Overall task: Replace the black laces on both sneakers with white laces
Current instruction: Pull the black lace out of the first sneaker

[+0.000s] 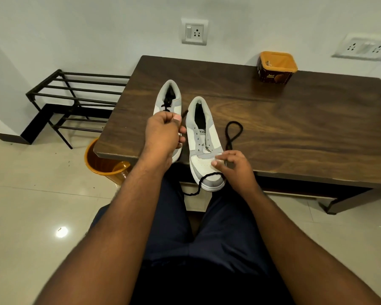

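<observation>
Brown tub [276, 67] at dark wooden bench [295, 119] rear. Right white-grey sneaker [204, 146] unlaced — right hand [233, 166] fingers pinch loose black lace [233, 133]; left hand [163, 133] pinches left sneaker's [167, 100] lace.

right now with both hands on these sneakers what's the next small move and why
Probably draw the black lace the rest of the way off the right sneaker and lay it on the table. Its eyelets already look empty, and the right hand pinches that loose lace. The left sneaker still carries black lacing under the left hand.

Wood-grain table [295, 119] — glossy floor tiles [31, 205], plastic bucket [97, 159].
</observation>
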`<state>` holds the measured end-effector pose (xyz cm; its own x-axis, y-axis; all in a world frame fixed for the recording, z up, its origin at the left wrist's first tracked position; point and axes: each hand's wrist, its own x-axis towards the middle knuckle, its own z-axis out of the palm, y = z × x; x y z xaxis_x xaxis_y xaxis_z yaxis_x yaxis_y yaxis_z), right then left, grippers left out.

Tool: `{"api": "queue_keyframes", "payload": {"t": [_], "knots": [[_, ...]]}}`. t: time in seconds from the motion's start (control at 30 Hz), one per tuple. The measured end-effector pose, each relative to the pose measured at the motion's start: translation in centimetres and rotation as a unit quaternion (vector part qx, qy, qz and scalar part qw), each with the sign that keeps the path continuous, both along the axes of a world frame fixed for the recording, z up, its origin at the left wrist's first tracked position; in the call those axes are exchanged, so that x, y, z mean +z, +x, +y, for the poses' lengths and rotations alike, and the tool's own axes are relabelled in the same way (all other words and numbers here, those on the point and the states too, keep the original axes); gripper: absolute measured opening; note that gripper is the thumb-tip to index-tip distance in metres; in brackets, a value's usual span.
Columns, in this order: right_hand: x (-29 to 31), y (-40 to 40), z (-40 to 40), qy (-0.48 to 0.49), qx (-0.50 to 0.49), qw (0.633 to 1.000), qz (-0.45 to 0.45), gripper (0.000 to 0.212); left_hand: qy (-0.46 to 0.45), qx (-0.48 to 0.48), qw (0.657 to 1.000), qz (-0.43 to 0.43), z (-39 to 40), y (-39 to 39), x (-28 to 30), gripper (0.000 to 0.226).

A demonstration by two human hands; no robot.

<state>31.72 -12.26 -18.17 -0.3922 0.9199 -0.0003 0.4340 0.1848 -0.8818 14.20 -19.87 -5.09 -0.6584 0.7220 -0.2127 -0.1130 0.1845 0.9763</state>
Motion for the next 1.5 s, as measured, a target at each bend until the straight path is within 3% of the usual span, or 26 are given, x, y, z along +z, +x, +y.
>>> {"api": "queue_keyframes", "payload": {"t": [0.1, 0.2, 0.23, 0.37, 0.5, 0.63, 0.83, 0.93, 1.13, 1.2, 1.27, 1.33, 1.43, 1.5], "knots": [[-0.3, 1.8, -0.1, -0.002, 0.078, 0.996, -0.045, 0.024, 0.004, -0.002, 0.999, -0.052, 0.2, 0.6, -0.8, 0.014], [0.2, 1.6, 0.0, 0.051, 0.12, 0.987, -0.092, 0.009, -0.032, -0.044, 0.997, -0.058, 0.0, 1.6, -1.5, 0.013], [0.7, 1.3, 0.0, 0.065, 0.128, 0.985, -0.096, 0.013, -0.043, -0.062, 0.995, -0.061, -0.2, 1.8, -1.8, 0.014], [5.4, -0.9, -0.8, 0.041, 0.076, 0.995, 0.056, 0.021, -0.02, -0.1, 0.992, -0.069, -0.9, 2.3, -2.5, 0.019], [11.2, -3.8, -0.4, 0.024, 0.044, 0.975, 0.215, 0.018, 0.049, -0.127, 0.987, -0.084, -0.8, 2.8, -1.7, 0.026], [15.4, -6.4, 0.5, 0.039, 0.049, 0.971, 0.232, 0.007, 0.142, -0.142, 0.965, -0.168, 0.0, 3.3, 0.0, 0.031], [21.6, -8.8, 1.3, 0.001, 0.098, 0.964, 0.246, 0.004, 0.213, -0.121, 0.962, -0.117, 1.9, 2.3, 2.0, 0.016], [24.2, -9.5, 1.9, 0.012, 0.105, 0.963, 0.248, 0.002, 0.22, -0.137, 0.959, -0.114, 2.9, 1.9, 2.5, 0.024], [25.3, -7.1, 6.5, -0.022, -0.006, 0.936, 0.351, 0.009, 0.262, -0.049, 0.947, -0.177, 3.5, -0.4, 5.6, 0.032], [23.0, -5.9, 7.1, -0.049, -0.041, 0.94, 0.337, 0.009, 0.261, -0.02, 0.957, -0.126, 4.0, -1.6, 7.0, 0.025], [20.4, -5.4, 6.6, -0.083, -0.011, 0.957, 0.277, 0.009, 0.259, -0.017, 0.964, -0.054, 4.6, -2.8, 8.5, 0.015], [18.4, -5.8, 5.4, -0.128, 0.066, 0.96, 0.239, 0.031, 0.263, -0.04, 0.964, -0.008, 5.1, -3.6, 10.2, 0.01], [17.7, -8.9, 3.3, -0.161, 0.182, 0.928, 0.281, 0.062, 0.277, -0.108, 0.954, 0.025, 5.6, -4.4, 12.8, 0.012], [17.9, -11.9, 2.6, -0.153, 0.235, 0.914, 0.294, 0.052, 0.295, -0.119, 0.947, 0.041, 5.9, -4.9, 14.3, 0.011]]}}
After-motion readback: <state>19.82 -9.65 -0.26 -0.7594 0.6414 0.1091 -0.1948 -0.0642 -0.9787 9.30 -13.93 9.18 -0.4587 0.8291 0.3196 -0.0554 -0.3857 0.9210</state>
